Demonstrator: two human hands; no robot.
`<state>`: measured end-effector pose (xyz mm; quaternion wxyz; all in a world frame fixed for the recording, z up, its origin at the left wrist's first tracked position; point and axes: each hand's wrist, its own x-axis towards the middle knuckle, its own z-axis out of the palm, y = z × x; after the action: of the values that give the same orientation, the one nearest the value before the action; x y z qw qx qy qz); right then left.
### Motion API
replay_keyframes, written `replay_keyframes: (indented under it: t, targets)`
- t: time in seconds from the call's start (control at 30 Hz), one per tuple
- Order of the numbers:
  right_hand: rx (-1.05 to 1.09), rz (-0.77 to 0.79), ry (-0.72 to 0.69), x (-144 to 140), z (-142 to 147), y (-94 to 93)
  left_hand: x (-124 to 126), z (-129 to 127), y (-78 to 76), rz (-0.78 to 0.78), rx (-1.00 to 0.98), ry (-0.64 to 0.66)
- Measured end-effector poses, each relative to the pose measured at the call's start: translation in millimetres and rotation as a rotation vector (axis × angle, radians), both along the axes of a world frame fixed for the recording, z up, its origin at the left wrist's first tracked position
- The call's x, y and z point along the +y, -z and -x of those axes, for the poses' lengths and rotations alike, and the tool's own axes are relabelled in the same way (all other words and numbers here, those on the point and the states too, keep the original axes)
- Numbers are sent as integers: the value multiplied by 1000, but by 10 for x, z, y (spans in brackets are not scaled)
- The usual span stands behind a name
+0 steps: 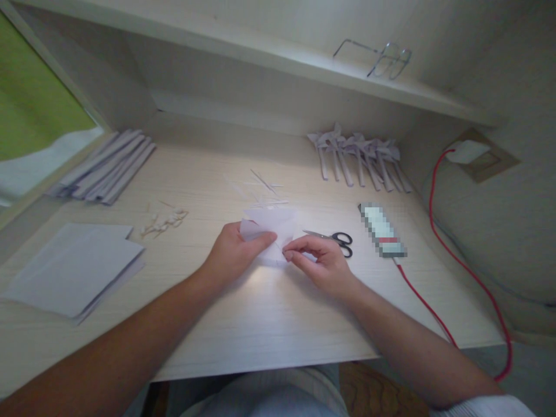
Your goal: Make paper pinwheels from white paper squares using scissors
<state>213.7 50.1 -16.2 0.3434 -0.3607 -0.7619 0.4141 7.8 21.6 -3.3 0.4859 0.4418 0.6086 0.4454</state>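
Note:
My left hand (237, 249) is closed on a small piece of white paper (269, 223), its thumb lying across the front and its other fingers behind. At the lower right part of that paper, my right hand (319, 260) makes a pinch with thumb and forefinger. A thin line runs over the paper towards these fingertips; whether it is a slender stick or a cut edge is unclear. Scissors (339, 239) with black handles lie just behind my right hand. Thin strips and sticks (264, 185) are scattered beyond the paper.
Paper pinwheels (358, 153) stand in a row at the back right, and rolled paper tubes (108, 165) are piled at the left. Nearer lie paper sheets (73, 269) and cotton swab tips (165, 223). A phone (382, 229) with a red cable (430, 318) is right; glasses (391, 61) rest on the shelf.

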Motion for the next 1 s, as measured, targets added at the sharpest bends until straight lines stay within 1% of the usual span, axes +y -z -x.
replay_keyframes:
  t: [0.2, 0.4, 0.8, 1.0]
  targets:
    - [5, 0, 6, 7, -11, 12, 10, -20, -4, 25, -18, 2]
    - [20, 4, -29, 18, -9, 13, -3, -28, -20, 17, -15, 11]
    - [-19, 3, -60, -4, 3, -56, 3, -22, -26, 10, -5, -10]
    - [-23, -25, -72, 8, -4, -46, 3, -32, -37, 1, -5, -5]
